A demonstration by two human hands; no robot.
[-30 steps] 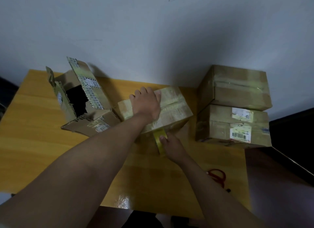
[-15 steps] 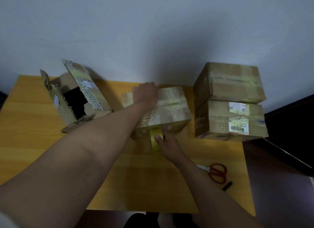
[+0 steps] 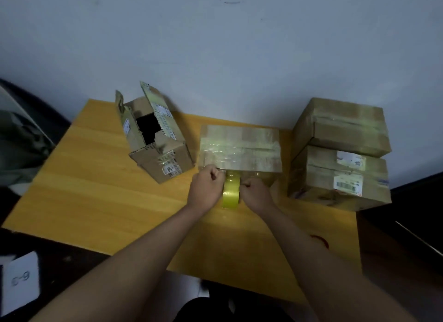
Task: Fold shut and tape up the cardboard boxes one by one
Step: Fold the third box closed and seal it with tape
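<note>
left hand [image 3: 206, 186]: fingers curled, pinching the tape strip at the near edge of the closed box [image 3: 240, 148] | right hand [image 3: 255, 191]: fingers curled, holding the yellow tape roll [image 3: 231, 191] | closed box: middle of the tabletop [image 3: 96, 190] | open box [image 3: 153, 134]: on its left | two stacked boxes [image 3: 340, 151]: on its right

Your taped box [image 3: 240, 147] sits shut mid-counter, yellow tape roll [image 3: 231, 192] upright against its near side; an open box [image 3: 153, 133] left, two sealed boxes [image 3: 340, 151] stacked right
</note>
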